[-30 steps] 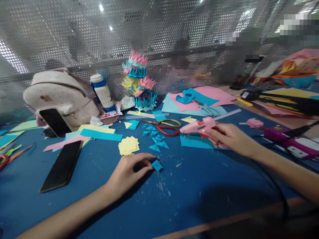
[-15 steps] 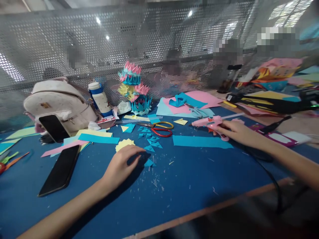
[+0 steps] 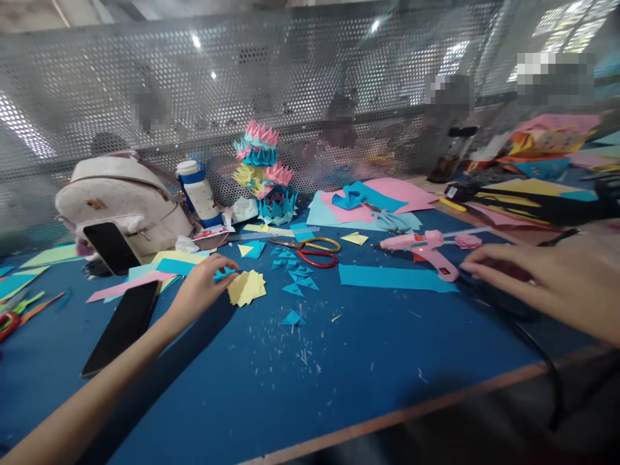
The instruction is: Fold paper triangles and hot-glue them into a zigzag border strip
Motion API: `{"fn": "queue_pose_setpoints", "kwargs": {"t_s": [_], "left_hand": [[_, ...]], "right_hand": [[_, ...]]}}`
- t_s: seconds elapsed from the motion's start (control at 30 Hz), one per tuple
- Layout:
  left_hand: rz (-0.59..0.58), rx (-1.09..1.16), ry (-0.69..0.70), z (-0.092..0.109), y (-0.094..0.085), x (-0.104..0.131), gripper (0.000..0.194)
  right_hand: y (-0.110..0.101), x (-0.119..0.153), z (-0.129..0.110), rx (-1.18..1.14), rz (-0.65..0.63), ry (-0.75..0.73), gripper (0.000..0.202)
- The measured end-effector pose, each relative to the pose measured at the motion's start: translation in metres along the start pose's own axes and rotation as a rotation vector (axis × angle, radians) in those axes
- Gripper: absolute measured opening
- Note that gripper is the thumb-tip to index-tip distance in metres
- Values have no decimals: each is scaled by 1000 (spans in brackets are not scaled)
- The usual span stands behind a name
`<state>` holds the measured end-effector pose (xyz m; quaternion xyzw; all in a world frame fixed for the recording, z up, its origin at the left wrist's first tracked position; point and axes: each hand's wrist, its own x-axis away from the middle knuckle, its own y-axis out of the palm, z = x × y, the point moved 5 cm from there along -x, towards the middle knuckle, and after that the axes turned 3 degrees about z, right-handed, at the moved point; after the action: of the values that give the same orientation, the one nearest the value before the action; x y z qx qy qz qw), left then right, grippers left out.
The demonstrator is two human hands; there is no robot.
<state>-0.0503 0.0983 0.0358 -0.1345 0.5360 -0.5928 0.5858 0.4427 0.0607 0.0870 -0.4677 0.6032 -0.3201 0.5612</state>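
My left hand (image 3: 199,284) is closed with a small piece of blue paper (image 3: 223,274) between thumb and fingers, just left of a yellow zigzag-edged folded paper (image 3: 247,288). Small blue folded paper triangles (image 3: 294,318) lie to its right, near scissors (image 3: 317,252) with one yellow and one red handle. On the right, a pink glue gun (image 3: 411,242) rests on the table. My right hand (image 3: 537,274) is beside its handle, fingertips pinched close to the black cord (image 3: 526,332). Whether the fingers hold anything there is hidden.
A blue paper strip (image 3: 397,278) lies before the glue gun. Behind stand a layered paper lotus (image 3: 276,205), a bottle (image 3: 199,194) and a pale backpack (image 3: 126,200). Two phones, one flat (image 3: 123,326), are at left. A perforated metal screen (image 3: 290,84) borders the back.
My left hand has moved left, off the yellow paper, and now pinches blue paper. My right hand has let go of the glue gun and drawn back to the right.
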Motion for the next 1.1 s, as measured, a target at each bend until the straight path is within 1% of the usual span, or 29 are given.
{"fn": "queue_pose_setpoints", "kwargs": {"t_s": [0.07, 0.1, 0.17, 0.2, 0.27, 0.33, 0.43, 0.53, 0.6, 0.7, 0.9, 1.0, 1.1], "left_hand": [[-23, -10, -11, -9, 4, 2, 16], [-34, -11, -10, -11, 7, 3, 17], [-56, -9, 2, -11, 15, 6, 22], [-65, -8, 11, -10, 19, 7, 26], [-81, -8, 24, -8, 25, 7, 32], [-93, -11, 30, -6, 28, 8, 33], [-92, -21, 30, -7, 29, 10, 34], [-83, -30, 30, -7, 28, 13, 32], [-80, -35, 31, -6, 27, 15, 29], [-73, -51, 21, -4, 25, 18, 25], [-46, -114, -11, 0, 24, 22, 27], [-44, -134, -9, 3, 25, 23, 30], [-39, -153, 1, 5, 26, 24, 33]], "right_hand": [[1, 12, -38, -145, -114, -268, 42], [5, 17, -58, -215, -190, -372, 35], [18, 25, -99, -336, -365, -541, 28], [24, 27, -118, -372, -406, -598, 27], [38, 26, -151, -379, -417, -688, 25], [51, 21, -178, -374, -413, -764, 25], [72, 9, -207, -356, -407, -794, 31], [89, -2, -230, -328, -405, -835, 36], [97, -6, -242, -313, -420, -856, 32], [103, -8, -252, -314, -442, -859, 23], [101, -8, -256, -337, -429, -862, 9], [98, -19, -251, -332, -369, -857, 8], [98, -41, -237, -255, -242, -806, 10]]}}
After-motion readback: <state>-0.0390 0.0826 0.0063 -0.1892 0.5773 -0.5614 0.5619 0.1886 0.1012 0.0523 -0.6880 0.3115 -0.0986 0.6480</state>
